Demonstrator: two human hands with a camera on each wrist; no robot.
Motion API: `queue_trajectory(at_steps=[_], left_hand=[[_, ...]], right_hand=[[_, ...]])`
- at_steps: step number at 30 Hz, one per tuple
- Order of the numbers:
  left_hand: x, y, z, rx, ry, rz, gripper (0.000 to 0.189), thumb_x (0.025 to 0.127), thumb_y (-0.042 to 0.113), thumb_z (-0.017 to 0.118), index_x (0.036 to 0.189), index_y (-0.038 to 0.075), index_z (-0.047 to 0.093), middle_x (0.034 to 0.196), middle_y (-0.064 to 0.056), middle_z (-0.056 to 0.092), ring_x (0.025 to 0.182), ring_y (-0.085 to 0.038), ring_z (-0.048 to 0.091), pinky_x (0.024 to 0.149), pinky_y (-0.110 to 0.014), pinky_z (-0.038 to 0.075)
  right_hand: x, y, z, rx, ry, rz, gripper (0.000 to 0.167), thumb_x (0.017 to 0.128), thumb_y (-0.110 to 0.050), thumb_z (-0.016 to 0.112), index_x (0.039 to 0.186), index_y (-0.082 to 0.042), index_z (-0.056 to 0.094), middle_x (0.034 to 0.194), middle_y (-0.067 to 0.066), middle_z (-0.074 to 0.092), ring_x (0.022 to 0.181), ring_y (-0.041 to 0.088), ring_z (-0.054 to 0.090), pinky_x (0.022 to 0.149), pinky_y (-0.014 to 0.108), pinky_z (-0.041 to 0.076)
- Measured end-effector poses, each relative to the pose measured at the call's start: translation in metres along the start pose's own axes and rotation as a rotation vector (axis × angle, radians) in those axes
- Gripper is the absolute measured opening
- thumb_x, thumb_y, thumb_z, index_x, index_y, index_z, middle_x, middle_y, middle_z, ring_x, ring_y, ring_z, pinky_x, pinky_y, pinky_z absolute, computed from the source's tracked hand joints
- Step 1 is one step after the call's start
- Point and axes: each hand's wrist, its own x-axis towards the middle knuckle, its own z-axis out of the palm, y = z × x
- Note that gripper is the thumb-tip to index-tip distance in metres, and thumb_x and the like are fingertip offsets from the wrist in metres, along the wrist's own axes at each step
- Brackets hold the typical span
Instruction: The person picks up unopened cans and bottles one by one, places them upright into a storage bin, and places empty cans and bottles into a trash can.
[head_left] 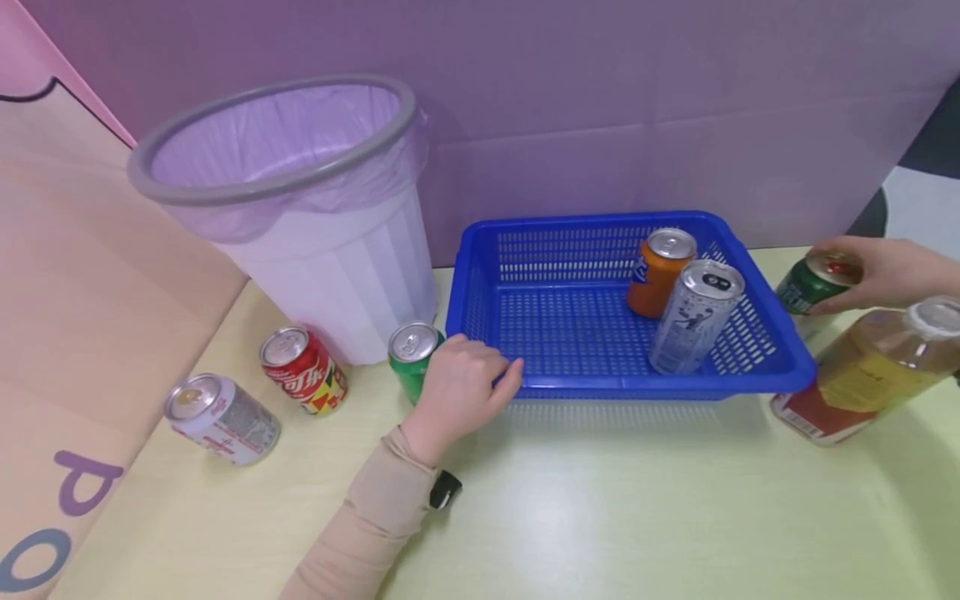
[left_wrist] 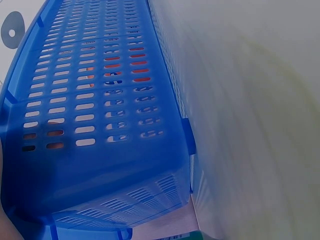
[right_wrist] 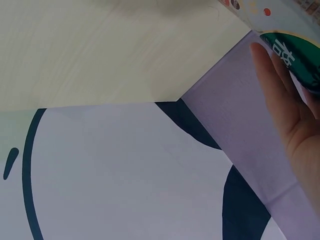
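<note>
"How are the hands?"
"The left hand (head_left: 463, 390) grips the blue slotted plastic basket (head_left: 645, 384) at its near left corner. The right hand (head_left: 892, 271) grasps a dark-green cylindrical metal can (head_left: 802, 287) outside the basket's right side."
"And around them?"
"A clear plastic bottle with a yellow-and-red label (head_left: 858, 383) nearby; an orange metal can (head_left: 649, 287) and a tall silver metal can (head_left: 684, 333) inside the basket."

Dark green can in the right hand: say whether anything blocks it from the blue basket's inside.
Yes: the blue basket's right wall; the dark green can is outside it. The bottle is on the near side, seemingly off that path.
</note>
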Motion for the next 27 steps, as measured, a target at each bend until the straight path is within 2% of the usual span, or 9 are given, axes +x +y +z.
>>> queue_trajectory(at_steps=[10, 17, 27], left_hand=[[-0.0009, -0.0001, -0.0003, 0.001, 0.003, 0.0, 0.046, 0.09, 0.026, 0.047, 0.045, 0.017, 0.044, 0.043, 0.007, 0.042, 0.041, -0.009, 0.035, 0.049, -0.025, 0.031], [-0.0013, 0.0, -0.0006, 0.003, 0.002, -0.002, 0.046, 0.091, 0.026, 0.047, 0.045, 0.017, 0.044, 0.043, 0.007, 0.042, 0.042, -0.008, 0.034, 0.05, -0.025, 0.03], [-0.0006, 0.0018, -0.0018, 0.002, 0.0, 0.0, 0.046, 0.09, 0.026, 0.047, 0.045, 0.017, 0.044, 0.043, 0.007, 0.042, 0.042, -0.008, 0.035, 0.05, -0.025, 0.03]], right_hand=[[-0.0021, -0.005, -0.0023, -0.053, 0.044, -0.01, 0.096, 0.059, -0.051, 0.084, 0.122, 0.008, 0.043, 0.099, 0.035, 0.056, 0.079, 0.039, 0.057, 0.071, 0.055, 0.046], [-0.0025, -0.0064, -0.0028, -0.101, 0.07, -0.025, 0.091, 0.061, -0.048, 0.084, 0.121, 0.008, 0.045, 0.098, 0.032, 0.058, 0.08, 0.037, 0.057, 0.073, 0.054, 0.046], [-0.0038, -0.0066, -0.0077, -0.048, 0.098, -0.029, 0.094, 0.064, -0.045, 0.084, 0.127, 0.01, 0.04, 0.109, 0.04, 0.051, 0.084, 0.043, 0.056, 0.074, 0.056, 0.046]])
